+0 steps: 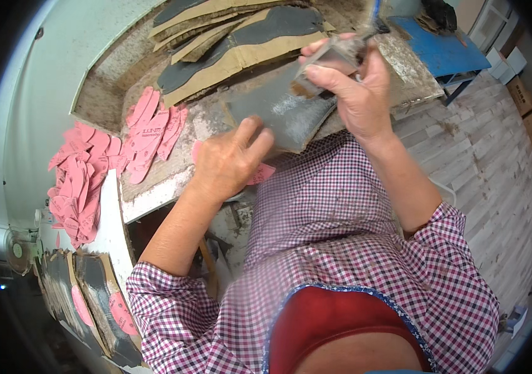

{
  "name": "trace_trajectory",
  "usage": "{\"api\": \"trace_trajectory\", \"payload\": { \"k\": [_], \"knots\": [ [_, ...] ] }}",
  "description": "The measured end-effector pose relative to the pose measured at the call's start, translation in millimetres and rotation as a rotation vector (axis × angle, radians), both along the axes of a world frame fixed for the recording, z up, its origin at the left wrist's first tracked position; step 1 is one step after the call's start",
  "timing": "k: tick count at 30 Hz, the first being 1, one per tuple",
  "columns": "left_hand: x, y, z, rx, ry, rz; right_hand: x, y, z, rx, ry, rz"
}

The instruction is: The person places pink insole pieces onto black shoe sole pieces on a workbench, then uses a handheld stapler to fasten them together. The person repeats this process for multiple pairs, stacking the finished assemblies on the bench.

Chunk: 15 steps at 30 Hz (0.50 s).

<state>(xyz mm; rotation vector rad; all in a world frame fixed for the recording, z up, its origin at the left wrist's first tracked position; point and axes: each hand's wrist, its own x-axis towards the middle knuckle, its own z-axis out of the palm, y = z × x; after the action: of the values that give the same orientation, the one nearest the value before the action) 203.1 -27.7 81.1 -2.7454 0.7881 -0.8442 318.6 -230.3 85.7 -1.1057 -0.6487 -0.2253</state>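
Head view: the right hand (364, 103) clamps its grip round a grey tool (340, 57), above the dark panel (278, 115) at the near edge of the table (412, 71); the left hand (231, 154) overlaps a pink piece (261, 174), its grip impossible to tell; poorly pinned, the panel could slip off.

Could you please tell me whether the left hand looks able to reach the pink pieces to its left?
Probably yes: the pink pieces lie uncovered close by, with nothing visible standing in the way, though the left hand seems occupied at the edge of the grey sheet.
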Motion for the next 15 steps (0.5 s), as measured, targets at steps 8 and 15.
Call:
{"api": "trace_trajectory", "payload": {
  "k": [8,15],
  "knots": [
    [-4.3,4.7,-2.9,-0.016,0.016,-0.02,64.3,-33.6,1.5,-0.229,-0.067,-0.379],
    [-10.6,21.8,-25.3,-0.108,0.0,0.163,72.2,-70.5,-13.9,0.064,-0.024,-0.359]
  ]
}}
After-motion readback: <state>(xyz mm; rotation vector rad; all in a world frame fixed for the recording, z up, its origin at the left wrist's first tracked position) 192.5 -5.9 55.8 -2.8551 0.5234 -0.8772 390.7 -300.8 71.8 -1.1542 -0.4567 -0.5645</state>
